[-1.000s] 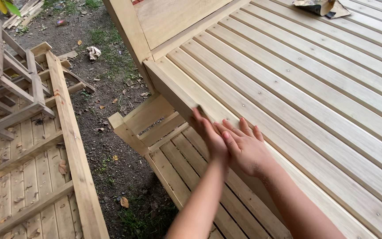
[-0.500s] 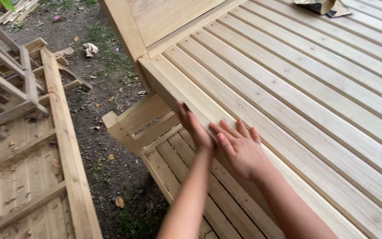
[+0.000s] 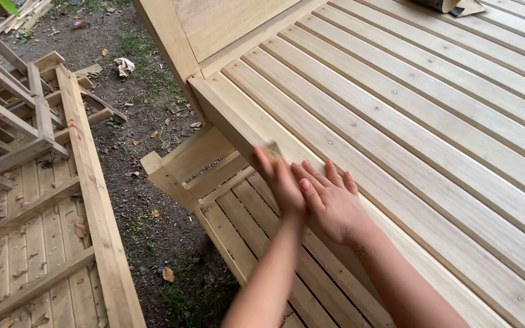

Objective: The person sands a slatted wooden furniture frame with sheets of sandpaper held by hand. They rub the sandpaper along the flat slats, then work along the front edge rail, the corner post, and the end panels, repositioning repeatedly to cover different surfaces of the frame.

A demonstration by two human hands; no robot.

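My left hand [image 3: 282, 182] presses a small tan piece of sandpaper [image 3: 271, 149] against the outer edge of a pale slatted wooden platform [image 3: 396, 121]; the hand is blurred. Right beside it, touching it, my right hand [image 3: 330, 203] lies flat with its fingers spread on the platform's edge plank [image 3: 238, 103]. Below the edge sits a lower slatted wooden step [image 3: 214, 170]. Both forearms come in from the bottom of the view.
An upright wooden panel [image 3: 214, 24] rises at the platform's far corner. On the left lie a wooden slatted frame with a long rail [image 3: 95, 200] and stacked timber pieces [image 3: 7, 115]. Bare soil with leaves and scraps [image 3: 147, 140] lies between. A dark-and-tan object [image 3: 451, 6] rests at the far right.
My left hand has shifted a little back and forth along the platform's edge, and the tan piece now shows at its fingertips. My right hand stays flat beside it.
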